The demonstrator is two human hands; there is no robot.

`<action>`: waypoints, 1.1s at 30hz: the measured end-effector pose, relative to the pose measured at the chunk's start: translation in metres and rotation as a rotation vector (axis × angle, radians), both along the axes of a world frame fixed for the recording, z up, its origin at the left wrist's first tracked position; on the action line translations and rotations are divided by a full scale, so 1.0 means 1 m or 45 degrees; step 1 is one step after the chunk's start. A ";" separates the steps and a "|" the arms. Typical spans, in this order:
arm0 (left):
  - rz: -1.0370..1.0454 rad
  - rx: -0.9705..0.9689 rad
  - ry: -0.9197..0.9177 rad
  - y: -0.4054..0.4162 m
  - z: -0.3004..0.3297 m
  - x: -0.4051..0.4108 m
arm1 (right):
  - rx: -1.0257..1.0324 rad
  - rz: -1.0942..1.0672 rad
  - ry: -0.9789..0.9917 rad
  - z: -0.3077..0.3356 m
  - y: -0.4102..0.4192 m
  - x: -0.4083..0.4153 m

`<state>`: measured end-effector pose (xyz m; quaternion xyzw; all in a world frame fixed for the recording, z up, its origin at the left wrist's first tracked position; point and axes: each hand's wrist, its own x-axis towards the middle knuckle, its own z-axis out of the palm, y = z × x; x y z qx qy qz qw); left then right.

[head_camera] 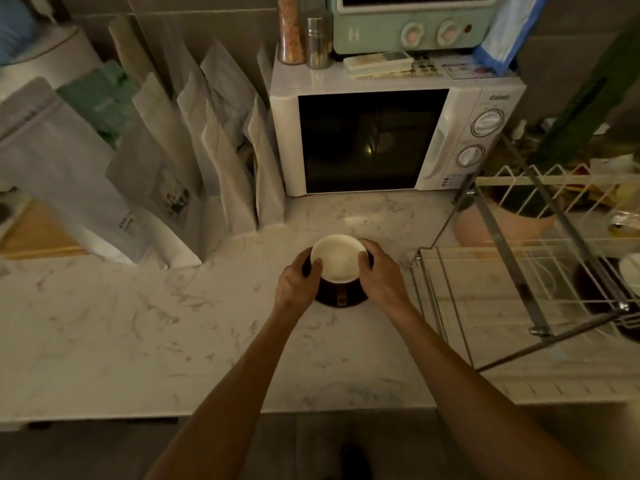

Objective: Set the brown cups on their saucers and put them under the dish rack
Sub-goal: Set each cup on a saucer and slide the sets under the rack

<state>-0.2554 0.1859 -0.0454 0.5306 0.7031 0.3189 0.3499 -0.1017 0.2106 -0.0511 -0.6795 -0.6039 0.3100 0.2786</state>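
Observation:
A brown cup (338, 258) with a white inside stands on a dark brown saucer (341, 299) on the marble counter, in front of the microwave. My left hand (298, 283) grips the cup's left side and my right hand (379, 276) grips its right side, thumbs at the rim. Whether the fingers also hold the saucer is hidden. To the right stands the wire dish rack (533, 271). Under it lies another dark saucer (595, 289) with a white-lined cup (631, 270) at the frame's edge.
A white microwave (391, 140) stands behind the cup, with a mint-green oven (412, 26) on top. Several upright paper bags (207, 161) line the back left. A pink pot (498, 226) sits behind the rack. The counter's front edge (242, 407) runs below my forearms.

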 end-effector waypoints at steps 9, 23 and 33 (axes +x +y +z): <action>0.021 0.015 -0.050 -0.021 0.003 -0.003 | -0.006 0.007 0.044 0.002 -0.019 -0.001; 0.009 0.038 -0.099 -0.109 0.030 -0.016 | 0.053 0.028 0.084 0.023 -0.103 -0.008; 0.046 0.054 -0.180 -0.169 0.042 -0.009 | 0.066 0.100 0.128 0.045 -0.159 0.003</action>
